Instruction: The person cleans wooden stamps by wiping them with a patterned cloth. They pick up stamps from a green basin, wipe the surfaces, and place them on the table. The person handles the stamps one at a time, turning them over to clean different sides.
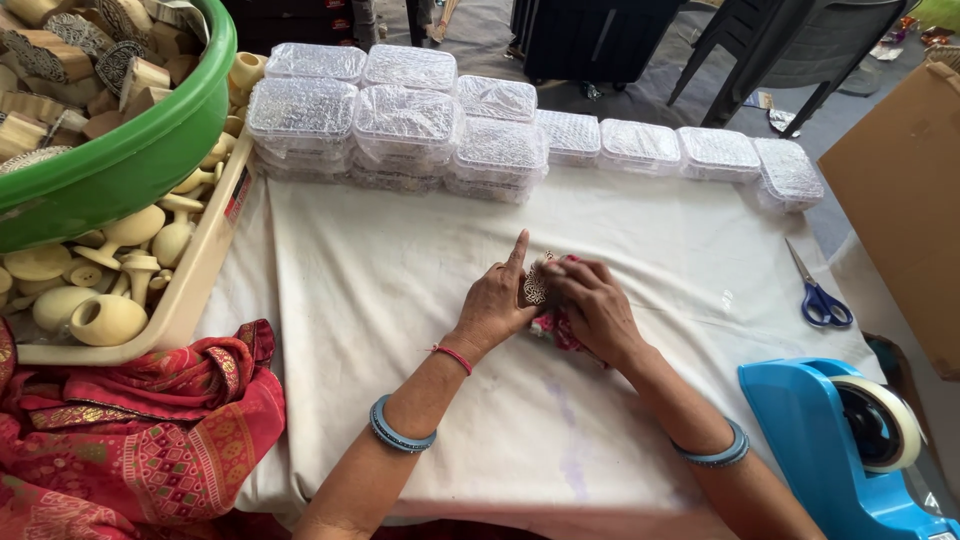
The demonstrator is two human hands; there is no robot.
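A small carved wooden block [536, 284] with a lacy patterned face is pinched between both my hands at the middle of the white cloth [400, 300]. My left hand [497, 300] grips its left side with the index finger pointing up. My right hand [590, 305] covers its right side and also presses a red patterned rag [556, 330] against it. Most of the block and rag is hidden under my fingers.
Clear plastic lidded boxes [400, 125] stand stacked along the table's far edge. A green tub [150, 140] of carved blocks sits over a beige tray [190, 290] of wooden handles at left. Red fabric [140, 430] lies near left, blue scissors [820, 295] and a blue tape dispenser [850, 440] at right.
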